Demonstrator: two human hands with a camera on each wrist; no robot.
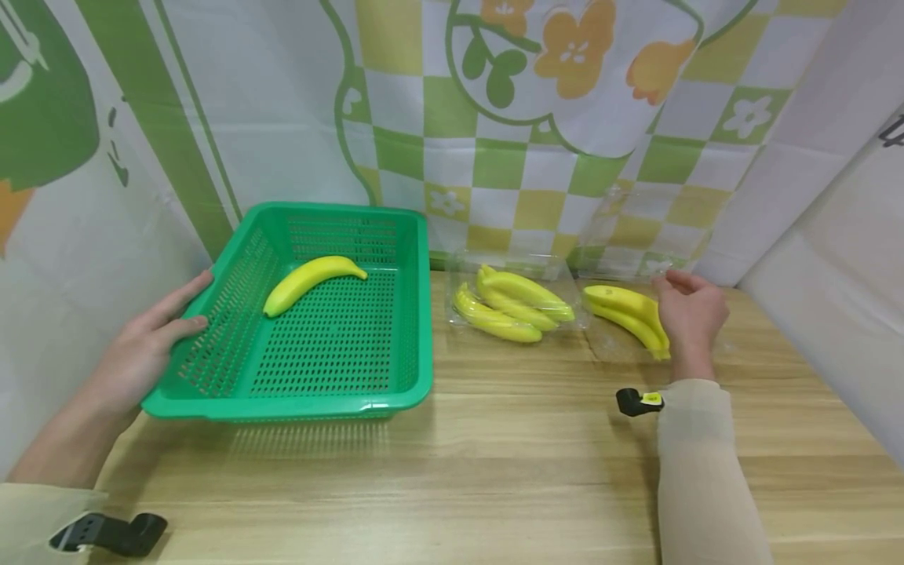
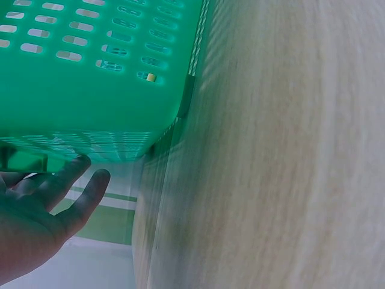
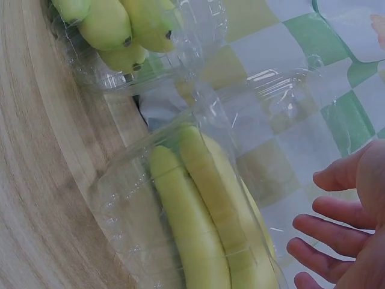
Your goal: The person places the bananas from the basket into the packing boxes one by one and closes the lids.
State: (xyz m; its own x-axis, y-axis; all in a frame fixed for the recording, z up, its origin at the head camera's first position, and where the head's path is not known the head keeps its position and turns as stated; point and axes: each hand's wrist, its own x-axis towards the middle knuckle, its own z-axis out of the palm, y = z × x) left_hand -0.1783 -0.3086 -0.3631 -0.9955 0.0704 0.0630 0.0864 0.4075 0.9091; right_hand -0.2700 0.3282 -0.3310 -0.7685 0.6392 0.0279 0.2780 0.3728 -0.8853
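Note:
In the head view, my left hand (image 1: 144, 345) rests against the left side of the green basket (image 1: 286, 408). The left wrist view shows that hand (image 2: 45, 208) with fingers extended beside the basket's wall (image 2: 78, 102). One yellow banana (image 1: 311, 282) lies inside the basket. At the right, my right hand (image 1: 690, 310) hovers over a clear plastic box holding bananas (image 1: 625, 310) and partly hides them. In the right wrist view, its fingers (image 3: 337, 232) are apart and loosely bent, with nothing between them. The box's transparent lid (image 3: 283, 114) stands raised behind the bananas (image 3: 198, 217).
Another clear plastic box with several bananas (image 1: 504, 310) sits between the basket and the right-hand box. A wooden table (image 1: 494, 463) carries everything. Behind it hangs a patterned cloth (image 1: 487, 165), close to the boxes, and a pale side panel (image 1: 840, 259) rises at the right.

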